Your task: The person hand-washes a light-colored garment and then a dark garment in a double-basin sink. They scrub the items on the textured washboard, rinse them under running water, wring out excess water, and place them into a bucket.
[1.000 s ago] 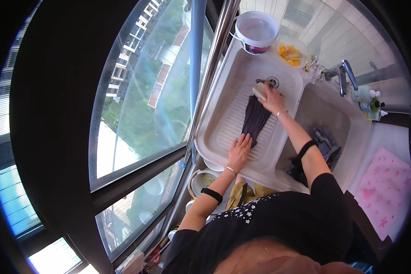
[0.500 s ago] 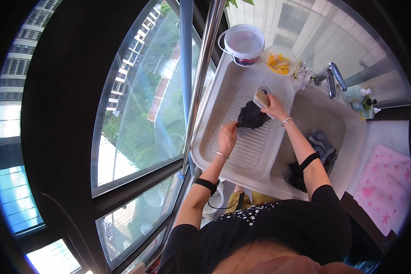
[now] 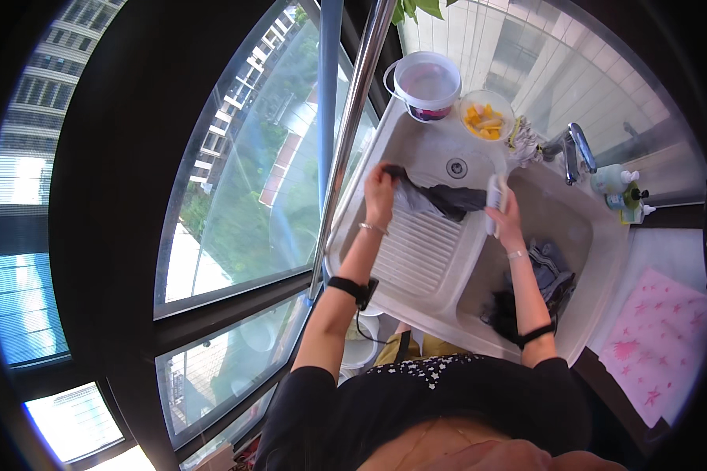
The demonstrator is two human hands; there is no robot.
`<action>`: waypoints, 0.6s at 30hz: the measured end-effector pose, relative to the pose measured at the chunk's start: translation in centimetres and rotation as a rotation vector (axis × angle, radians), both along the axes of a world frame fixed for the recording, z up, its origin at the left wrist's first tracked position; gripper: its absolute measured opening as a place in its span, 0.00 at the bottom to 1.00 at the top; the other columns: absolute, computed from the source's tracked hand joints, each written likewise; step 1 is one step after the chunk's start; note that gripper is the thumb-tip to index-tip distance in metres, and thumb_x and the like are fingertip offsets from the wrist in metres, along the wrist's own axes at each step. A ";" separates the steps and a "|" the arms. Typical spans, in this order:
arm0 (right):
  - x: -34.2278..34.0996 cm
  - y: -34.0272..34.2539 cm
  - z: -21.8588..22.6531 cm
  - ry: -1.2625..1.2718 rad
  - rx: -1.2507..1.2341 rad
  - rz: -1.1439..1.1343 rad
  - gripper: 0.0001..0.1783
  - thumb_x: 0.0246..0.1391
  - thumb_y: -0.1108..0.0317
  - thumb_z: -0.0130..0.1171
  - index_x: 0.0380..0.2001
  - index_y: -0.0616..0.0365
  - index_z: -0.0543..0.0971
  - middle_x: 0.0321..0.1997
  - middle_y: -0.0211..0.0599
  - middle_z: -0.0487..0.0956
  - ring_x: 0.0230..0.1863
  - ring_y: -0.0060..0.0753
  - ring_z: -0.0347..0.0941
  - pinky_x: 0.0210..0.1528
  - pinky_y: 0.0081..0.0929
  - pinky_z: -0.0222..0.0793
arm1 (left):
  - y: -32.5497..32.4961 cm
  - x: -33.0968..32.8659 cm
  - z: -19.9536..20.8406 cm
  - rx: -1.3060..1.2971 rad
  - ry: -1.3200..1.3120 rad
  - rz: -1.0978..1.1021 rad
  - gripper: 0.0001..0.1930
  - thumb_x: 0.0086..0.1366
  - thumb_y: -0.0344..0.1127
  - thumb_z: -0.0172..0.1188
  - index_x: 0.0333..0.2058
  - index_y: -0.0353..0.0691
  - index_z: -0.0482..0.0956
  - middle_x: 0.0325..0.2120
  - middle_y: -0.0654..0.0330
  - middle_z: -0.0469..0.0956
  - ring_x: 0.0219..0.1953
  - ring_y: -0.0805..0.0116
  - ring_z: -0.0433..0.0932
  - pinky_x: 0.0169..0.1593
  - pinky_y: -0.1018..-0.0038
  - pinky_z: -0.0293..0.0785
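A dark grey and black garment (image 3: 446, 201) is stretched sideways above the ribbed washboard (image 3: 420, 250) of the sink's left side; its exact kind is hard to make out. My left hand (image 3: 379, 196) is closed on its left end. In my right hand (image 3: 511, 224) is a pale scrub brush (image 3: 495, 196), held upright at the garment's right end. Whether the right fingers also pinch the cloth is hidden behind the brush.
Wet dark clothes (image 3: 548, 271) lie in the deeper right basin (image 3: 589, 235). Along the sink's back stand a white bucket (image 3: 426, 82), a bowl of yellow pieces (image 3: 485, 118) and the faucet (image 3: 577, 153). Bottles (image 3: 624, 187) stand at right; a metal pole (image 3: 352, 118) rises at left.
The bunched garment has been pulled out lengthwise between my hands. My left hand has moved up and away; my right hand has shifted right and turned the brush upright.
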State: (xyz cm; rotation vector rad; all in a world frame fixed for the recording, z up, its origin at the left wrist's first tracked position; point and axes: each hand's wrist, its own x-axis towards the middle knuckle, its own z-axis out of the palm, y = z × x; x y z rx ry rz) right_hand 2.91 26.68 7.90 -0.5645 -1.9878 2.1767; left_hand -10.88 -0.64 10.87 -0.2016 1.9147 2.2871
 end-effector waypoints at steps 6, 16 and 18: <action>10.5 -3.9 4.9 0.004 -0.401 0.119 0.57 0.32 0.69 0.69 0.69 0.58 0.54 0.63 0.34 0.66 0.63 0.33 0.62 0.67 0.32 0.55 | 0.7 -4.4 -0.5 0.282 -0.055 0.027 0.16 0.65 0.24 0.47 0.52 0.35 0.71 0.46 0.56 0.73 0.50 0.67 0.73 0.53 0.73 0.72; 12.3 2.7 -10.4 -0.253 -0.280 -0.430 0.34 0.56 0.54 0.61 0.61 0.59 0.65 0.51 0.34 0.72 0.53 0.28 0.68 0.55 0.28 0.64 | 4.3 13.7 -7.7 -1.271 0.379 -0.758 0.40 0.54 0.49 0.65 0.65 0.51 0.60 0.66 0.45 0.54 0.65 0.46 0.57 0.62 0.46 0.57; 12.8 4.6 -13.9 -0.344 0.283 -0.369 0.37 0.56 0.54 0.60 0.63 0.62 0.62 0.56 0.43 0.72 0.57 0.39 0.68 0.58 0.34 0.63 | 3.9 14.6 -8.3 -1.382 0.621 -0.658 0.34 0.55 0.43 0.62 0.61 0.50 0.66 0.65 0.50 0.59 0.62 0.49 0.63 0.59 0.54 0.64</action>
